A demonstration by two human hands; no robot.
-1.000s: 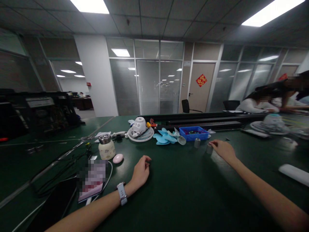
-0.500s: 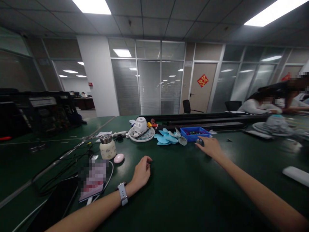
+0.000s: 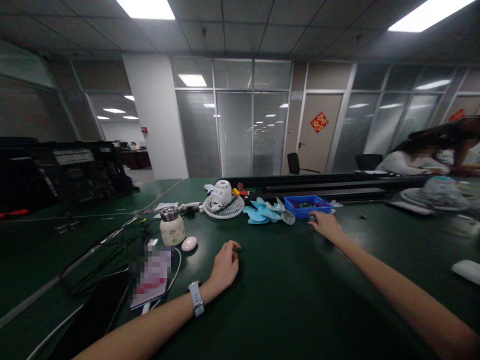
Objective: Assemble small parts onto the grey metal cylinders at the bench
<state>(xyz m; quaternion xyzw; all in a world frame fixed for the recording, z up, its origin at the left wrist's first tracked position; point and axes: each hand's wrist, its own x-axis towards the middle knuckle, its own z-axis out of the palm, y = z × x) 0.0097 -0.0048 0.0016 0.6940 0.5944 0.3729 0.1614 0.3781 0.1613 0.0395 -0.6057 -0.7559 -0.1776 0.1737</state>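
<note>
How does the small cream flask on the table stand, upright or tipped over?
Upright. The cream flask stands on its base on the green table, with its metal cap pointing up.

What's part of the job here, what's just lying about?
Likely job: right hand at the blue tray; blades and fan beside it.
Lying about: flask, pink oval, phone, cables. Left hand rests curled on the table.
</note>
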